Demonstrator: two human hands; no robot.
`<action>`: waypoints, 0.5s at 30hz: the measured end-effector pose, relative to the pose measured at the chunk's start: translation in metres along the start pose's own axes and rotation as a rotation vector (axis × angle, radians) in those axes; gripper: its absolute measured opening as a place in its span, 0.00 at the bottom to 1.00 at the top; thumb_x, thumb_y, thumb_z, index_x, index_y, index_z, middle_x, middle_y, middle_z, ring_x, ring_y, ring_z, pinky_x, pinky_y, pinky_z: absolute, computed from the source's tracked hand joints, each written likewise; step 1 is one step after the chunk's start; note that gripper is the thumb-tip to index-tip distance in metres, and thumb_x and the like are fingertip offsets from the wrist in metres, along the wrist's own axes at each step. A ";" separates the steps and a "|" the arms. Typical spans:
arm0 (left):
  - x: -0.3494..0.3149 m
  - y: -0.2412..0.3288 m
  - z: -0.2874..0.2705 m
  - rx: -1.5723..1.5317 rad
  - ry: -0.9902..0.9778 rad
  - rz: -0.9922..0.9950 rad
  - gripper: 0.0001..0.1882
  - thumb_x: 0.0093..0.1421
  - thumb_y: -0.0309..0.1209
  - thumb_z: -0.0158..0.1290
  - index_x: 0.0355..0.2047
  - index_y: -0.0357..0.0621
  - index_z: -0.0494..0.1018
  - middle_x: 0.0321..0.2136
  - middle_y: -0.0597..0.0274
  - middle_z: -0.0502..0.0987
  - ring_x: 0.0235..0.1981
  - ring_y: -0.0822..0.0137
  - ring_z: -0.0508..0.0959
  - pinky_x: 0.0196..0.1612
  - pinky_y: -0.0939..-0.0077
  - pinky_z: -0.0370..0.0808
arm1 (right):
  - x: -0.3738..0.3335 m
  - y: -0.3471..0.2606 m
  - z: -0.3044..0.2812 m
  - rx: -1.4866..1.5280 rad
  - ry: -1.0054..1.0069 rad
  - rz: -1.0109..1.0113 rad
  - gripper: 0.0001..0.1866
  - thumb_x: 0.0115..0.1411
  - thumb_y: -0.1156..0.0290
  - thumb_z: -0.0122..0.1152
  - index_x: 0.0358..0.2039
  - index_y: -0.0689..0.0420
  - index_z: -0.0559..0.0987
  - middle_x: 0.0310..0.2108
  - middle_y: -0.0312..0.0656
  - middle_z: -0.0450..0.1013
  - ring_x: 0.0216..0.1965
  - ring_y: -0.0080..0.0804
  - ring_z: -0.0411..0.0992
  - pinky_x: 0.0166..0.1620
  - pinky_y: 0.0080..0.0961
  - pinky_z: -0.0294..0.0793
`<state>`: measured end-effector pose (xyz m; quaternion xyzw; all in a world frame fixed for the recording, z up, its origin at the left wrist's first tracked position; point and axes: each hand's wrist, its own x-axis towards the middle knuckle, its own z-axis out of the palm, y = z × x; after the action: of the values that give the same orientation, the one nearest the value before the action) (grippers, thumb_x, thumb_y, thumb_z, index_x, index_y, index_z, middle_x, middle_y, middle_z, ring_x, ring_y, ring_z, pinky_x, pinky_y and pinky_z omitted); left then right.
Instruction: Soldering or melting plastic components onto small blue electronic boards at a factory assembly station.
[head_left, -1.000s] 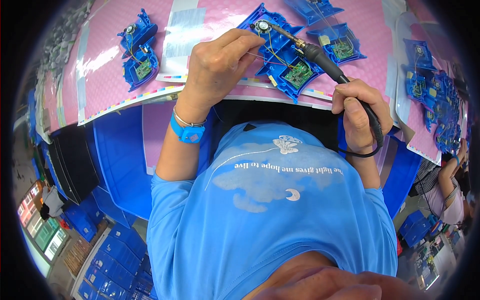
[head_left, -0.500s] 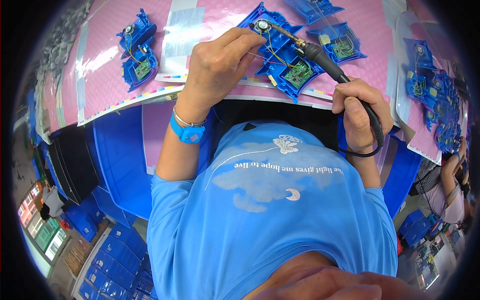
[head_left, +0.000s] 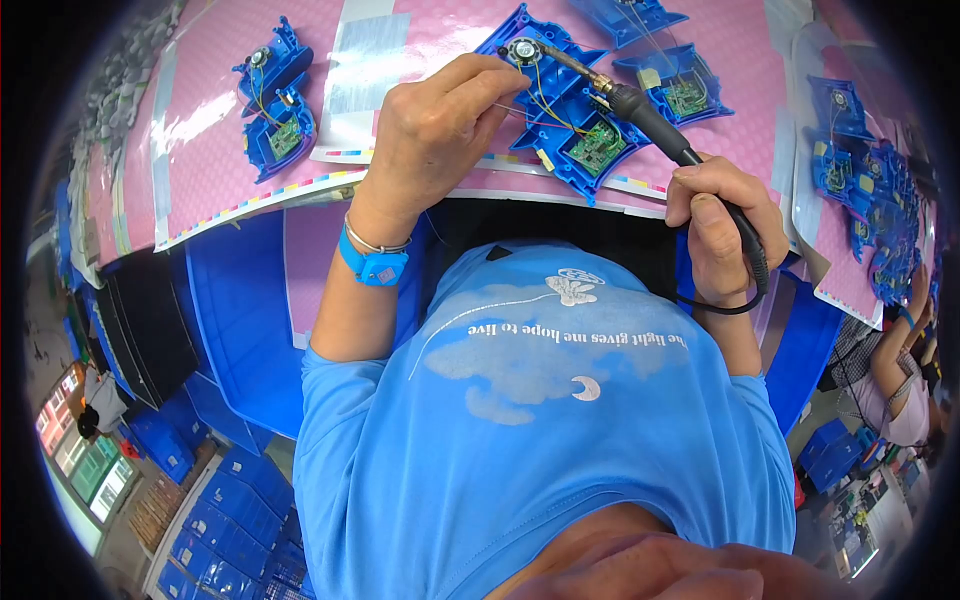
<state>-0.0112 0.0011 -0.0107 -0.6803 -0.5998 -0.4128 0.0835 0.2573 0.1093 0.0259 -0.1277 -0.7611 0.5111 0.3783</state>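
My right hand is wrapped round a soldering iron, its cable looping down past my wrist. The iron's metal tip reaches the small round speaker in an open blue plastic housing. A green circuit board sits in the near part of that housing, with thin yellow and red wires running across to the speaker side. Just left of the speaker, my left hand is closed in a pinch on a thin wire. Its fingertips are partly hidden behind the hand.
Similar opened housing halves lie to the left, and another housing is close on the right. Several more are piled at the far right. Pink sheeting covers the table. Blue bins stand below its edge. A co-worker's arm shows at right.
Both my hands and the iron stay almost in place. At the right rim the co-worker's arm has shifted, and a person in the lower left background has moved.
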 end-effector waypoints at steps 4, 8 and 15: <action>0.001 0.001 -0.001 -0.008 0.007 -0.007 0.11 0.53 0.21 0.66 0.37 0.45 0.82 0.35 0.64 0.83 0.27 0.63 0.84 0.27 0.74 0.79 | 0.003 0.001 0.003 0.039 0.065 -0.001 0.10 0.58 0.77 0.60 0.38 0.68 0.83 0.31 0.48 0.81 0.24 0.28 0.78 0.29 0.22 0.75; 0.002 0.011 -0.011 -0.094 0.025 -0.088 0.13 0.51 0.22 0.69 0.37 0.46 0.83 0.35 0.63 0.83 0.27 0.63 0.84 0.28 0.74 0.80 | 0.002 0.003 0.001 0.029 0.063 -0.013 0.09 0.58 0.78 0.59 0.37 0.68 0.83 0.31 0.48 0.81 0.24 0.28 0.78 0.29 0.22 0.75; -0.015 0.024 -0.018 -0.192 -0.094 -0.064 0.19 0.49 0.25 0.71 0.42 0.47 0.83 0.43 0.59 0.83 0.30 0.62 0.84 0.31 0.73 0.82 | 0.003 0.004 -0.010 0.073 0.129 -0.072 0.11 0.64 0.76 0.58 0.42 0.69 0.81 0.27 0.44 0.77 0.25 0.25 0.75 0.30 0.21 0.73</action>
<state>0.0031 -0.0272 0.0003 -0.6841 -0.5822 -0.4387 -0.0235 0.2612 0.1192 0.0261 -0.1190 -0.7201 0.5154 0.4492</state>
